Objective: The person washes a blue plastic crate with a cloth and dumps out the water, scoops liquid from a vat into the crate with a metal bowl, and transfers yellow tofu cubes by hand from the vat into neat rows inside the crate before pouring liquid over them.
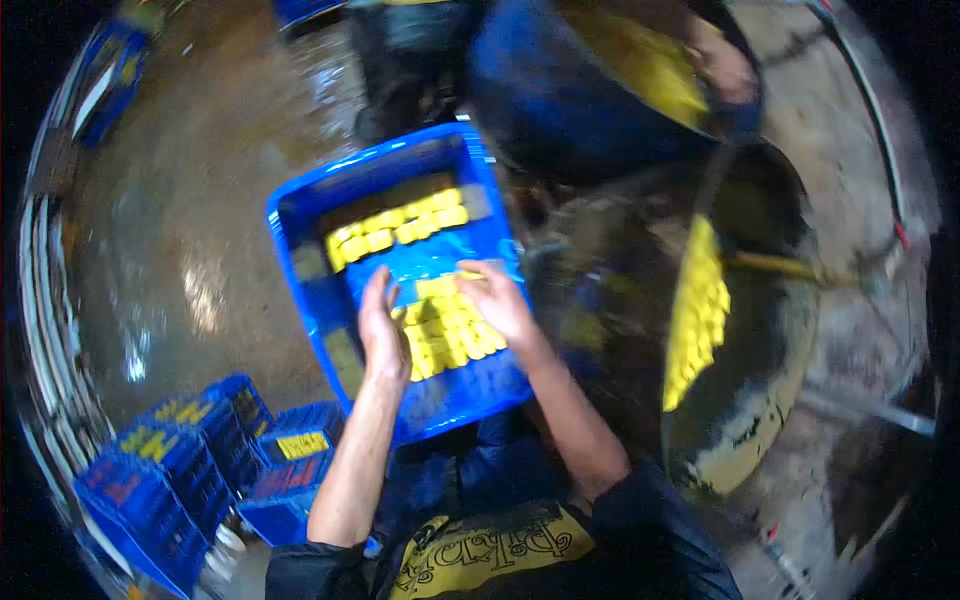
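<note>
In front of me is a blue plastic crate (302,270) holding small yellow blocks. Along its far side lie rows of yellow blocks (400,222), and a second group of yellow blocks (455,335) sits nearer to me. At the left edge of this nearer group is my left hand (384,335), fingers stretched out and thumb apart. My right hand (498,302) lies at its right edge, with fingertips over the upper blocks. Both hands look open and flank the group; motion blur hides how firmly they touch it. Blue crate floor shows between the two groups.
To the right, a large round pan (745,420) holds more yellow blocks (703,320). A dark tub (520,90) with yellow contents stands ahead, with another person's hand (725,65) at its rim. Stacked blue crates (150,510) stand at lower left on wet floor (210,200).
</note>
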`<action>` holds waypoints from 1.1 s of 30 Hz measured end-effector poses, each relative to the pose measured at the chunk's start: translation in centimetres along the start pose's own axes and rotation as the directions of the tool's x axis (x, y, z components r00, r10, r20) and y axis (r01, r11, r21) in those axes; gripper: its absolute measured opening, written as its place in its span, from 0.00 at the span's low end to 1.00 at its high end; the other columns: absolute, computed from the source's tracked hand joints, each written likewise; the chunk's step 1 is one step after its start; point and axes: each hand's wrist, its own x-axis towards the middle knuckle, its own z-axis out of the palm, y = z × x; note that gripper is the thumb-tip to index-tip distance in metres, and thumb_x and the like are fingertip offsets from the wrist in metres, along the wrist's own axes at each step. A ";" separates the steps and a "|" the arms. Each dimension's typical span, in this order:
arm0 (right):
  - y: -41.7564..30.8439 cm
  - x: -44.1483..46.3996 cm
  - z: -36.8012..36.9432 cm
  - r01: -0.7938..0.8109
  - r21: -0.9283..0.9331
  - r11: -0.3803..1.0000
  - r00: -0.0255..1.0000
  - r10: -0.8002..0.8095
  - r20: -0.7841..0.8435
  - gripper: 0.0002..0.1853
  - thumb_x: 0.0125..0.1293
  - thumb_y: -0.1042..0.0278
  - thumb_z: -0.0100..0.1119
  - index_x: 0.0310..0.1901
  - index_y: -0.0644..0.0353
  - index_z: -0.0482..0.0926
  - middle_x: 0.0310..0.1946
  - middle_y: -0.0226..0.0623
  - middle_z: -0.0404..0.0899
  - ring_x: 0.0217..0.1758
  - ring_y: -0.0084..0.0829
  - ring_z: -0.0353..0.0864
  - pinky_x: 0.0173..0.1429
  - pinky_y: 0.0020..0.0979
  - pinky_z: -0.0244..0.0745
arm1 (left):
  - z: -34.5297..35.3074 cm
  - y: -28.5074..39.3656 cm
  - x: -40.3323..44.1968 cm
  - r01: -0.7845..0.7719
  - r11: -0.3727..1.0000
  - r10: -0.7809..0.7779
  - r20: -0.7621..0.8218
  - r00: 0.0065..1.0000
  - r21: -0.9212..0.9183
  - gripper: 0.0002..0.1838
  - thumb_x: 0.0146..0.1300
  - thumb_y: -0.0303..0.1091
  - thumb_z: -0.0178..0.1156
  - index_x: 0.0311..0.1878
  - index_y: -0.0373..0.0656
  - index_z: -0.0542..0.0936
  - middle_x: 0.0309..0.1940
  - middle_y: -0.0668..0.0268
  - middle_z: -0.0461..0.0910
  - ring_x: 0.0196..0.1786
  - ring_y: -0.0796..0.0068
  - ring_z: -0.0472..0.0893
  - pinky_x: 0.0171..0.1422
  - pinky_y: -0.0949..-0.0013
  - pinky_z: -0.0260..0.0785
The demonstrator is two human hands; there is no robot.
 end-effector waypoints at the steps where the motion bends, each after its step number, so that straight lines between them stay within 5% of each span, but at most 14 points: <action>1: -3.5 -3.7 -2.1 0.101 0.146 0.984 0.995 -0.099 -0.021 0.21 0.58 0.62 0.65 0.51 0.64 0.77 0.52 0.49 0.76 0.53 0.41 0.76 0.52 0.38 0.73 | 3.4 1.6 -0.5 -0.080 0.996 0.077 0.075 0.994 0.036 0.28 0.66 0.52 0.50 0.63 0.43 0.69 0.64 0.61 0.67 0.67 0.66 0.63 0.68 0.59 0.52; 3: -11.0 -11.4 -7.1 0.140 0.511 0.848 0.990 -0.107 -0.093 0.18 0.57 0.68 0.65 0.49 0.63 0.78 0.52 0.46 0.75 0.54 0.38 0.76 0.55 0.37 0.72 | 11.6 5.1 -3.8 -0.330 0.942 0.303 0.266 0.915 0.060 0.24 0.66 0.45 0.53 0.60 0.41 0.71 0.59 0.62 0.71 0.61 0.67 0.70 0.64 0.62 0.60; 5: -13.5 -17.2 -13.9 0.481 0.279 0.831 0.874 -0.431 -0.222 0.17 0.56 0.71 0.65 0.47 0.63 0.78 0.53 0.43 0.74 0.55 0.35 0.75 0.57 0.36 0.71 | 19.8 7.9 -10.0 -0.439 0.898 0.387 0.512 0.767 -0.022 0.19 0.65 0.35 0.55 0.56 0.36 0.72 0.50 0.62 0.76 0.53 0.69 0.76 0.57 0.70 0.67; 7: -12.9 -21.3 -21.6 0.441 0.137 0.887 0.870 -0.385 -0.309 0.16 0.55 0.73 0.63 0.47 0.63 0.78 0.51 0.42 0.76 0.56 0.35 0.75 0.60 0.33 0.69 | 26.7 7.5 -14.4 -0.701 0.710 0.530 0.704 0.473 -0.064 0.17 0.64 0.29 0.56 0.56 0.37 0.72 0.49 0.64 0.76 0.50 0.68 0.78 0.53 0.69 0.71; 11: -0.9 -20.4 -32.0 -0.025 0.032 0.999 0.902 0.036 -0.430 0.12 0.56 0.67 0.62 0.39 0.64 0.77 0.38 0.40 0.81 0.43 0.41 0.81 0.50 0.35 0.75 | 37.6 0.0 -17.2 -0.967 0.248 0.100 0.994 -0.038 -0.062 0.17 0.56 0.30 0.62 0.50 0.38 0.75 0.46 0.55 0.78 0.49 0.62 0.80 0.52 0.66 0.73; 15: 16.7 -17.5 -34.1 -0.255 -0.620 0.742 0.966 0.173 -0.190 0.21 0.54 0.64 0.62 0.50 0.60 0.75 0.45 0.49 0.77 0.48 0.41 0.78 0.51 0.38 0.74 | 41.2 -12.1 -14.2 -0.963 -0.268 -0.706 0.672 0.221 0.036 0.12 0.56 0.33 0.62 0.43 0.39 0.80 0.46 0.51 0.79 0.49 0.55 0.80 0.49 0.62 0.75; 17: 17.5 -17.3 -32.9 -0.290 -0.742 0.605 0.954 0.245 -0.173 0.26 0.55 0.63 0.63 0.56 0.62 0.72 0.51 0.58 0.72 0.54 0.49 0.75 0.50 0.47 0.77 | 38.3 -19.6 -10.0 -0.898 -0.440 -0.663 0.669 0.336 0.015 0.09 0.59 0.35 0.60 0.40 0.42 0.82 0.47 0.57 0.80 0.49 0.62 0.81 0.49 0.65 0.76; 19: 24.2 -16.6 -29.7 -0.268 -0.719 0.641 0.961 0.225 -0.158 0.26 0.56 0.65 0.62 0.57 0.60 0.72 0.60 0.61 0.63 0.60 0.52 0.70 0.53 0.51 0.76 | 35.9 -23.9 -8.5 -0.712 -0.683 -0.568 0.496 0.657 0.161 0.08 0.62 0.37 0.59 0.39 0.45 0.82 0.48 0.62 0.80 0.49 0.68 0.81 0.47 0.67 0.77; 21: 28.2 -15.9 -28.1 -0.273 -0.854 0.443 0.958 0.048 -0.282 0.24 0.54 0.61 0.62 0.53 0.61 0.73 0.49 0.51 0.74 0.54 0.45 0.75 0.54 0.44 0.74 | 31.0 -28.8 -4.6 -0.675 -0.731 -0.449 0.676 0.585 0.098 0.08 0.62 0.37 0.59 0.37 0.45 0.82 0.46 0.62 0.80 0.47 0.70 0.80 0.44 0.67 0.77; 24: 26.1 -15.3 -31.1 -0.298 -0.636 0.712 0.942 0.329 -0.074 0.18 0.55 0.64 0.62 0.46 0.62 0.77 0.43 0.49 0.78 0.47 0.43 0.79 0.50 0.42 0.76 | 27.8 -30.4 -2.0 -0.731 -0.676 -0.563 0.574 0.594 0.093 0.08 0.61 0.37 0.60 0.36 0.43 0.81 0.44 0.60 0.80 0.45 0.68 0.80 0.43 0.65 0.77; 27: 20.8 -15.0 -36.2 -0.154 -0.702 0.696 0.938 0.326 0.117 0.12 0.54 0.66 0.61 0.39 0.63 0.79 0.36 0.47 0.80 0.42 0.44 0.81 0.47 0.41 0.77 | 32.0 -26.4 -5.4 -0.802 -0.573 -0.677 0.454 0.579 0.168 0.09 0.60 0.36 0.61 0.33 0.39 0.80 0.40 0.56 0.80 0.42 0.65 0.81 0.42 0.62 0.77; 30: 26.2 -13.8 -36.0 -0.017 -0.680 0.733 0.976 0.161 0.149 0.12 0.55 0.65 0.60 0.39 0.62 0.79 0.33 0.48 0.80 0.39 0.45 0.81 0.43 0.40 0.78 | 35.3 -25.2 -5.0 -0.856 -0.403 -0.726 0.456 0.515 0.325 0.14 0.57 0.34 0.57 0.46 0.39 0.77 0.34 0.55 0.79 0.38 0.61 0.80 0.39 0.59 0.75; 32: 28.2 -12.6 -36.6 0.027 -0.674 0.738 0.955 0.179 0.235 0.12 0.57 0.64 0.59 0.40 0.62 0.79 0.33 0.48 0.80 0.38 0.45 0.81 0.43 0.41 0.78 | 35.6 -25.6 -3.5 -0.956 -0.080 -0.476 0.832 0.285 0.282 0.15 0.56 0.34 0.59 0.45 0.36 0.75 0.32 0.51 0.78 0.35 0.57 0.79 0.40 0.55 0.74; 33: 29.7 -11.5 -36.9 -0.041 -0.655 0.754 0.919 0.285 0.271 0.13 0.59 0.63 0.56 0.42 0.62 0.78 0.33 0.48 0.80 0.39 0.44 0.81 0.44 0.40 0.78 | 36.2 -25.8 -2.8 -0.942 -0.046 -0.493 0.812 0.312 0.334 0.19 0.56 0.36 0.56 0.51 0.41 0.73 0.29 0.52 0.78 0.34 0.59 0.79 0.42 0.56 0.74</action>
